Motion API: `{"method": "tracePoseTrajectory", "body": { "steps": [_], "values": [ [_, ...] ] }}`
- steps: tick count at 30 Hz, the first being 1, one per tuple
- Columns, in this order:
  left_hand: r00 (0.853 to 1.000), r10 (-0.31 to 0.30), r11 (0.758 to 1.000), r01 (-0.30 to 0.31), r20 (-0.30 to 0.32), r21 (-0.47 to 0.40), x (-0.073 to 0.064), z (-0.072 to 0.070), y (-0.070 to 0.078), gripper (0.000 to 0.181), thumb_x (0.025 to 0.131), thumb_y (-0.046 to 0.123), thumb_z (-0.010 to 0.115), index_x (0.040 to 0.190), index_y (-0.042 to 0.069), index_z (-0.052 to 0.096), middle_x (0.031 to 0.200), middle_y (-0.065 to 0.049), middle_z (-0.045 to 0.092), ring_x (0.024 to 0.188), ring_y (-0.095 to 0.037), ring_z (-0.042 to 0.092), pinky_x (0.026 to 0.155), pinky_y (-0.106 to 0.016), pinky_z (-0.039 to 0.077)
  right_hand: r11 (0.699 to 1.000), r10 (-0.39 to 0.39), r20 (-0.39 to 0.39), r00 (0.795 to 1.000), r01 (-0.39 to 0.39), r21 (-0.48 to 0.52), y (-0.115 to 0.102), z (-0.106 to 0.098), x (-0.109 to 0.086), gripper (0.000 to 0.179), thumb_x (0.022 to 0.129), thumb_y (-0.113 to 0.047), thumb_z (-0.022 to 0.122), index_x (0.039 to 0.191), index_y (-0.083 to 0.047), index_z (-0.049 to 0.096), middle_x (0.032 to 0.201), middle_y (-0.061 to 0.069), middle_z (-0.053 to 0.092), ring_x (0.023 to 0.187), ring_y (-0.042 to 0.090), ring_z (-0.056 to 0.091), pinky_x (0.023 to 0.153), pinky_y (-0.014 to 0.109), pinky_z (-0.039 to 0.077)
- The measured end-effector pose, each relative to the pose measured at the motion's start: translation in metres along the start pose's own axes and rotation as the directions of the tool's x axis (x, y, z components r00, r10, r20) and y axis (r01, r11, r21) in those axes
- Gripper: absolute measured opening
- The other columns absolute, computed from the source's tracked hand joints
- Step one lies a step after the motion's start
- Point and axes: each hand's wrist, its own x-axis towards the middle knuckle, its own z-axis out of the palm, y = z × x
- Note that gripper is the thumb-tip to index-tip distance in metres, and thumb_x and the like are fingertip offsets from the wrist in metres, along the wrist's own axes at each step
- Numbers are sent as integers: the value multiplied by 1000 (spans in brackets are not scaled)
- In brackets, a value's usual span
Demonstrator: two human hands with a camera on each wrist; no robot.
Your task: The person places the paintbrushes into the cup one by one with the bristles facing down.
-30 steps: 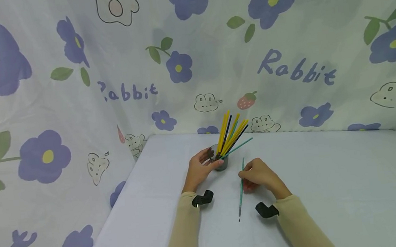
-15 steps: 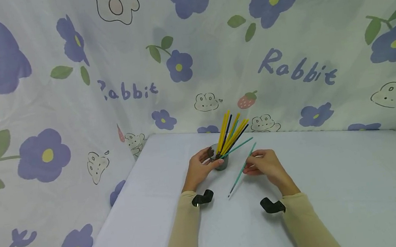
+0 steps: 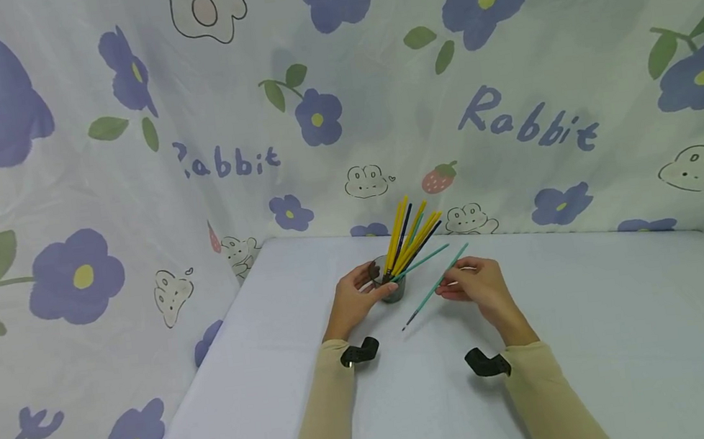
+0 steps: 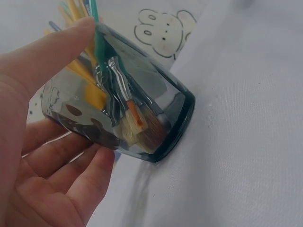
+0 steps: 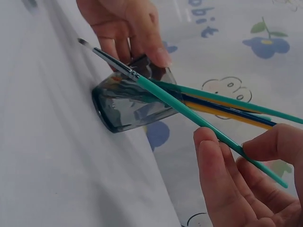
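My left hand [image 3: 353, 302] grips a dark, see-through glass [image 4: 163, 101] standing on the white table, its thumb by the rim and its fingers round the far side. Several paintbrushes [image 3: 416, 237] with yellow, dark blue and teal handles lean in the glass, bristles down, as the left wrist view shows. Just right of the glass, my right hand [image 3: 483, 284] pinches a thin teal paintbrush [image 5: 175, 104] between thumb and fingers. That brush slants, its small dark bristle tip [image 3: 404, 329] low and towards the left, its handle end up and to the right.
A white cloth covers the table [image 3: 597, 307]. Behind and to the left hangs a curtain [image 3: 377, 101] printed with purple flowers and rabbits. Black wrist mounts [image 3: 487, 362] sit on both beige sleeves [image 3: 550, 385].
My right hand has moved up and to the right with the teal paintbrush, which has turned from nearly upright in view to a slant. The left hand and glass have stayed put.
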Motion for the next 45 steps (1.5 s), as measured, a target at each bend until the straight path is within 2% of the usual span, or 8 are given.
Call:
{"method": "tracePoseTrajectory", "body": {
  "steps": [10, 25, 32, 39, 45],
  "values": [
    [1000, -19, 1000, 19, -6, -18, -1, -1, -1, 85, 80, 38, 90, 150, 7, 53, 144, -10, 63, 137, -27, 59, 114, -38, 53, 998, -38, -15, 999, 39, 52, -12, -3, -4, 19, 95, -1, 61, 111, 9, 58, 76, 4, 77, 71, 16, 78, 72, 31, 68],
    [1000, -8, 1000, 8, -2, -8, 0, 0, 0, 83, 80, 41, 90, 149, 10, 55, 144, -10, 63, 137, -28, 59, 114, -38, 54, 983, -112, -6, 994, 111, 149, -35, -2, -3, 18, 98, -2, 63, 109, 10, 57, 76, 1, 77, 72, 16, 79, 76, 32, 68],
    [1000, -2, 1000, 2, -4, -2, 0, 0, -1, 84, 81, 40, 89, 150, 8, 54, 144, -11, 62, 137, -29, 59, 113, -39, 54, 976, -139, -50, 989, 145, 160, -44, 5, 3, 14, 97, -3, 64, 106, 6, 57, 77, 0, 77, 71, 15, 79, 76, 31, 67],
    [1000, -11, 1000, 11, -7, -17, 0, 0, 0, 82, 80, 40, 90, 149, 10, 56, 143, -11, 63, 137, -30, 59, 115, -42, 53, 964, -174, -86, 981, 187, 187, -46, 12, 7, 13, 98, -1, 65, 104, 8, 59, 75, 0, 77, 71, 15, 79, 74, 31, 67],
    [1000, -11, 1000, 11, -8, -23, 1, 1, 0, 79, 82, 34, 90, 149, 11, 55, 145, -13, 63, 137, -31, 59, 116, -45, 52, 959, -212, -95, 973, 226, 170, -48, 19, 9, 16, 97, 0, 65, 106, 11, 60, 76, 0, 77, 71, 14, 79, 74, 30, 67]
  ]
}}
